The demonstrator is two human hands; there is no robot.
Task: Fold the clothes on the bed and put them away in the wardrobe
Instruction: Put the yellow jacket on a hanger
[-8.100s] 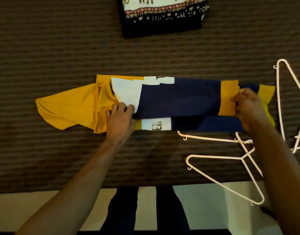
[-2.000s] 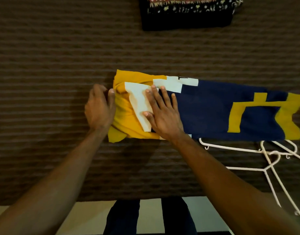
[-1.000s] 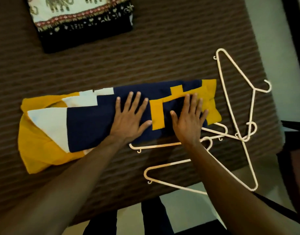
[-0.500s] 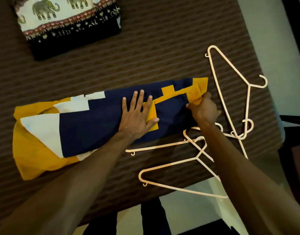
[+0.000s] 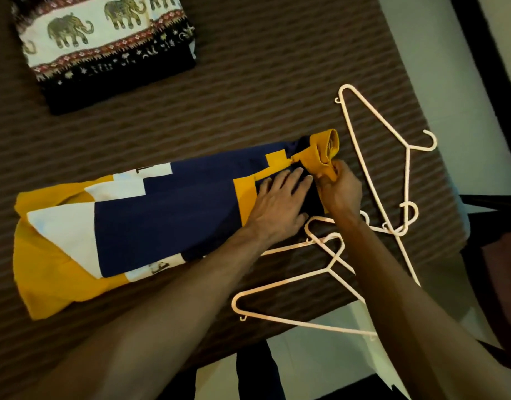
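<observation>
A yellow, navy and white shirt [image 5: 150,217] lies folded into a long strip across the brown striped bed [image 5: 263,82]. My left hand [image 5: 280,203] presses flat on the strip near its right end. My right hand [image 5: 339,189] grips the yellow right end, which is lifted and curled back toward the left over the navy part. A folded cloth with an elephant print [image 5: 104,44] lies at the far left of the bed.
Three pale plastic hangers lie on the bed's near right corner: one [image 5: 375,145] right of the shirt, one [image 5: 323,272] overhanging the near edge, one [image 5: 286,248] partly under my arms. Pale floor [image 5: 314,359] and my dark trouser legs show below the bed edge.
My right hand has lifted the shirt's yellow end and rolled it leftward. My left hand slid right along the strip toward that end.
</observation>
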